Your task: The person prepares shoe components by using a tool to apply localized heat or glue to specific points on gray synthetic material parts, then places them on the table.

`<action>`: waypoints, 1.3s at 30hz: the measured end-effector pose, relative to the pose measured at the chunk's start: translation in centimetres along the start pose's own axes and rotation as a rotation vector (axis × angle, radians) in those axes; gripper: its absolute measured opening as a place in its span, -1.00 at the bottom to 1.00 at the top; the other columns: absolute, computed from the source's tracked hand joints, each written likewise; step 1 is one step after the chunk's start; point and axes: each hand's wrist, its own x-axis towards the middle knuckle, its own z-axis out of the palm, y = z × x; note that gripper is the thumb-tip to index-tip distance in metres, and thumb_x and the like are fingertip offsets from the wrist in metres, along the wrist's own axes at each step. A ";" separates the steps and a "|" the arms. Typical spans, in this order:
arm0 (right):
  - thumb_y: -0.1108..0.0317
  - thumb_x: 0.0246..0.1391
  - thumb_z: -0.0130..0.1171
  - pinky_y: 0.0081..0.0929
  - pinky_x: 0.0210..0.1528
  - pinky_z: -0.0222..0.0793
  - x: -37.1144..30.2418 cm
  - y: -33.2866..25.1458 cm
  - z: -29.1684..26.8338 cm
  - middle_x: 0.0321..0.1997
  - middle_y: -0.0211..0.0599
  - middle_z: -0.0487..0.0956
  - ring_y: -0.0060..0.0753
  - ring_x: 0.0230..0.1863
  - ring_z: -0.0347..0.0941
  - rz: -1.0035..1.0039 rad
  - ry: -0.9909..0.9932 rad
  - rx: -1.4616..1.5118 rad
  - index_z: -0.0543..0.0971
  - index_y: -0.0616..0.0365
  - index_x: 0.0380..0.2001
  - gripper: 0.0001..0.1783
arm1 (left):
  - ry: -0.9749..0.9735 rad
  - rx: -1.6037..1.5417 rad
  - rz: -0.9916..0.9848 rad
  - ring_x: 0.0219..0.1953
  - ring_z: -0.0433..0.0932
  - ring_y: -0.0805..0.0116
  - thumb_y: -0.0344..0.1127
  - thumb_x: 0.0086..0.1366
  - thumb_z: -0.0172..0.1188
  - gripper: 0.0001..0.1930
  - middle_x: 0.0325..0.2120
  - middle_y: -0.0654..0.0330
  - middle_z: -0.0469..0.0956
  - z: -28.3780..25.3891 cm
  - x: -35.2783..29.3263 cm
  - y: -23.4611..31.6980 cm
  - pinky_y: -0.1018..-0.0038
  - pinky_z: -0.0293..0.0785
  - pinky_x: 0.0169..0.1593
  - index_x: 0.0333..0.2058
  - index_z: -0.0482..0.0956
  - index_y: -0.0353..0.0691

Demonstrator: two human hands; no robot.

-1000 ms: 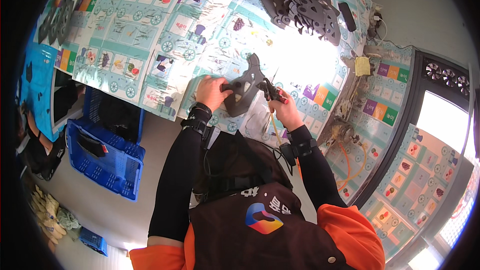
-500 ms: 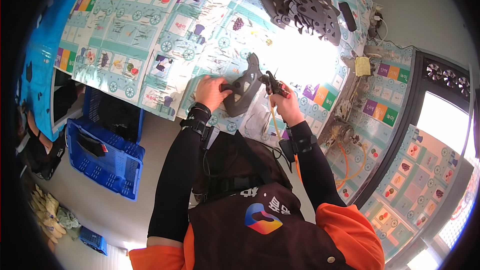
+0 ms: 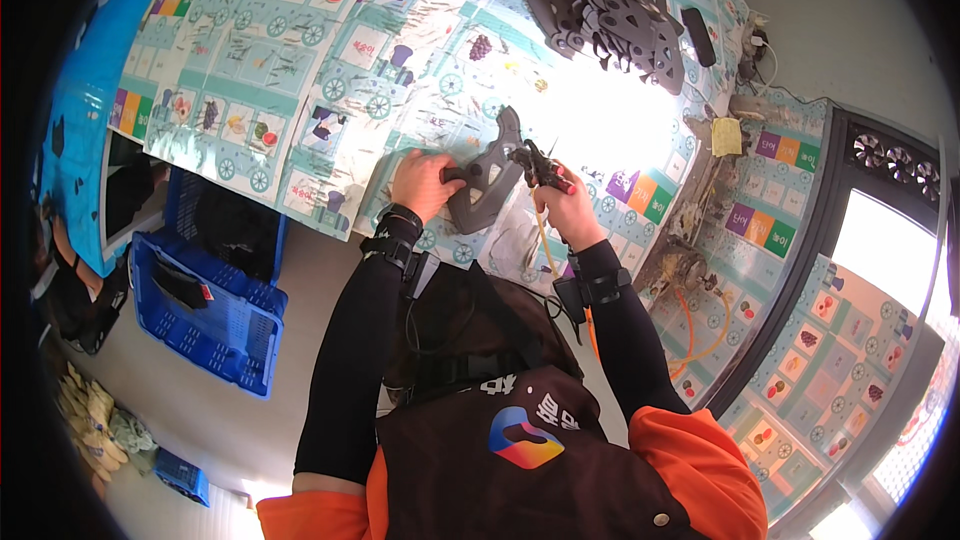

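Observation:
My left hand (image 3: 424, 183) grips a flat dark grey shaped piece (image 3: 486, 183) and holds it on the patterned table mat (image 3: 300, 70). My right hand (image 3: 568, 206) is closed around a small hand tool (image 3: 537, 165) with a red-trimmed handle; its dark tip touches the right edge of the grey piece. A thin orange hose (image 3: 545, 250) hangs from the tool past my right wrist. Both forearms are in black sleeves with wrist bands.
A heap of similar dark grey cut pieces (image 3: 600, 0) lies at the far end of the table. A blue plastic crate (image 3: 205, 295) stands on the floor at the left. Orange hoses and fittings (image 3: 690, 290) hang by the table's right edge.
The two hands have stayed on the grey piece with only small shifts. The tool tip sits at about the same spot on its right edge.

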 end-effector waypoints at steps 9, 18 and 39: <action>0.42 0.00 0.11 -0.44 -0.35 0.40 -0.2 1.3 -0.2 -0.54 -0.33 0.56 -0.48 -0.49 0.49 0.033 -0.029 0.000 0.57 0.20 -0.26 -0.80 | -0.007 0.002 -0.008 -0.25 0.52 0.10 -0.18 0.10 0.55 -0.74 -0.51 0.22 0.65 0.0 0.1 0.1 0.20 0.46 -0.09 -0.30 0.72 -0.14; 0.40 -0.01 0.11 -0.37 -0.35 0.41 -1.5 0.7 -0.5 -0.54 -0.26 0.57 -0.39 -0.49 0.52 0.214 -0.055 -0.009 0.57 0.24 -0.24 -0.76 | 0.012 0.005 -0.007 -0.28 0.53 0.10 -0.17 0.09 0.57 -0.73 -0.54 0.23 0.64 0.3 0.0 -0.2 0.20 0.46 -0.12 -0.31 0.72 -0.13; 0.45 0.01 0.11 -0.47 -0.35 0.43 -0.7 1.2 1.3 -0.47 -0.32 0.59 -0.51 -0.46 0.50 0.176 -0.085 0.082 0.57 0.35 0.08 -0.49 | 0.030 -0.028 0.054 -0.33 0.53 0.13 -0.17 0.10 0.55 -0.74 -0.53 0.24 0.65 0.3 0.0 -0.3 0.24 0.40 -0.08 -0.34 0.69 -0.13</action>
